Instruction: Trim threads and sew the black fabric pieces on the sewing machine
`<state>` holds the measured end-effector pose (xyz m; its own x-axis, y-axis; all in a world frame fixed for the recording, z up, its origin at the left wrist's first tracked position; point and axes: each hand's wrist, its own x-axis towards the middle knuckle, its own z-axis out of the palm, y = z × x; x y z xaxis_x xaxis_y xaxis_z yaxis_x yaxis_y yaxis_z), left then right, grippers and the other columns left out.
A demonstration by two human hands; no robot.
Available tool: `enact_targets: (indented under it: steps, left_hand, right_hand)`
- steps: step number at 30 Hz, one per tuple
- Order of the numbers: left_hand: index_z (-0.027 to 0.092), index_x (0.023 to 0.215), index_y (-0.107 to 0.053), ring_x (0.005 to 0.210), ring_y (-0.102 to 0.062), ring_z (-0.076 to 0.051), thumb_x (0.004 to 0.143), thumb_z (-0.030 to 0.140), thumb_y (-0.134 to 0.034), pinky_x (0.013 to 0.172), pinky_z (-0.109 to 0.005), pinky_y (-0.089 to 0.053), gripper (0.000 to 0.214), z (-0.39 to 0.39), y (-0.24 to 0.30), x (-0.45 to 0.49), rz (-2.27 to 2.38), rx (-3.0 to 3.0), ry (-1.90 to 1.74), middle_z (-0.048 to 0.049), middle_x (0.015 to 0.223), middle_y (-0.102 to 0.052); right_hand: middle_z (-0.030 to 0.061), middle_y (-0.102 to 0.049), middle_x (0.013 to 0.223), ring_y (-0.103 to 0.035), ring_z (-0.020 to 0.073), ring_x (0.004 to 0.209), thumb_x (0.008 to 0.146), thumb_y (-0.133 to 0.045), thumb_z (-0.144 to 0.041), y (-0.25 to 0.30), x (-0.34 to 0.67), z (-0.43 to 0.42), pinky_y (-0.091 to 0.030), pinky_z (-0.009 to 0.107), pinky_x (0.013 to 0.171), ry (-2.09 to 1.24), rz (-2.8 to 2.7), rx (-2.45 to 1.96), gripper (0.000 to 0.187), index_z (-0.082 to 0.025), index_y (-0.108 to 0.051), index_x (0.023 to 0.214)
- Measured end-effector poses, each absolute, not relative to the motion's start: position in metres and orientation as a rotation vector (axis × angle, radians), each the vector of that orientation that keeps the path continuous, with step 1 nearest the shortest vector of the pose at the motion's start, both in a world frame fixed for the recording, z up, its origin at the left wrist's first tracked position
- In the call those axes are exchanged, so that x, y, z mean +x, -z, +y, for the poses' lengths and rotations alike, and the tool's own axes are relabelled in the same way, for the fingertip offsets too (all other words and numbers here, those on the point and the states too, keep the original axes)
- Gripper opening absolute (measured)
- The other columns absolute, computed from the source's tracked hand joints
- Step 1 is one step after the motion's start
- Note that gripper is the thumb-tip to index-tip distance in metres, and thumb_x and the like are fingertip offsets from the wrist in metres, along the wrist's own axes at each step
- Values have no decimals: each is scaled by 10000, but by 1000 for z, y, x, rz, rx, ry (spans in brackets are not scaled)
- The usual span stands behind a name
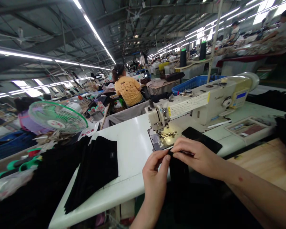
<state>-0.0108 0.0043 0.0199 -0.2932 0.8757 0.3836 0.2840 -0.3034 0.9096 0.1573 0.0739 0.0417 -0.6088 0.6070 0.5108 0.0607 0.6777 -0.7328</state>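
Observation:
My left hand [156, 171] and my right hand [195, 156] both pinch the top edge of a black fabric piece [178, 173] at the front of the white sewing table [131, 143]. The fabric hangs down towards my lap. Just beyond my fingers stands the white sewing machine [205, 105], its needle and presser foot [164, 132] a short way from the cloth's edge. A second black piece [201, 138] lies flat beside the needle plate, partly under my right hand.
A stack of black cut pieces [95, 168] lies on the table's left part. A green fan [58, 117] stands at the left. A tray [249, 126] sits on the right of the table. A person in a yellow shirt [128, 89] sits ahead, back turned.

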Motion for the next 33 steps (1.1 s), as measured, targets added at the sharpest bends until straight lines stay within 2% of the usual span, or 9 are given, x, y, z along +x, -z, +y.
enact_targets:
  steps: [8, 15, 19, 22, 26, 29, 33]
  left_hand:
    - [214, 990, -766, 873, -699, -146, 859, 139, -678, 818, -233, -556, 175, 9, -24, -12, 1524, 1890, -1702, -37, 942, -749]
    - [163, 926, -754, 821, -701, -155, 834, 82, -664, 781, -247, -560, 153, 15, -24, -9, 1570, 2120, -1727, -62, 894, -742]
    - [173, 859, -724, 798, -682, -158, 827, 84, -634, 767, -262, -540, 130, 15, -27, -7, 1526, 2049, -1770, -41, 846, -725]
    - [181, 804, -691, 774, -655, -154, 830, 138, -617, 733, -253, -519, 90, 14, -34, -17, 1492, 1733, -1673, -22, 808, -701]
    - [174, 853, -660, 716, -601, -127, 859, 300, -633, 667, -214, -477, 128, 14, -39, -44, 1465, 1241, -1724, -10, 782, -664]
    - [183, 884, -634, 571, -465, -79, 821, 393, -700, 544, -162, -376, 229, 13, -36, -58, 1511, 1054, -1812, 53, 640, -534]
    - [183, 911, -639, 555, -409, -71, 772, 468, -751, 521, -151, -340, 337, 9, -31, -61, 1545, 1009, -1843, 69, 609, -467]
  right_hand:
    - [5, -582, 917, -562, 147, 889, 989, -523, -193, -43, 156, 76, -421, 261, 800, -939, -2120, -536, 133, -221, -648, 950]
    - [12, -594, 952, -577, 167, 937, 988, -526, -210, -37, 156, 75, -426, 292, 841, -863, -2174, -663, 121, -216, -640, 950]
    - [3, -553, 975, -592, 149, 851, 929, -603, -201, -41, 156, 71, -439, 277, 767, -770, -2297, -742, 48, -213, -625, 888]
    - [2, -535, 1018, -592, 137, 772, 843, -718, -242, -43, 159, 71, -438, 269, 690, -634, -2452, -774, 93, -212, -632, 827]
    - [29, -568, 1087, -575, 133, 708, 859, -712, -310, -45, 167, 81, -427, 293, 671, -377, -2375, -897, 175, -196, -629, 755]
    - [20, -624, 1068, -581, 125, 711, 899, -656, -299, -47, 171, 89, -435, 276, 674, -593, -2269, -810, 139, -210, -644, 792]
    - [3, -676, 823, -529, 127, 622, 906, -617, -322, -49, 168, 90, -405, 264, 572, -858, -2120, -851, 156, -211, -678, 815]
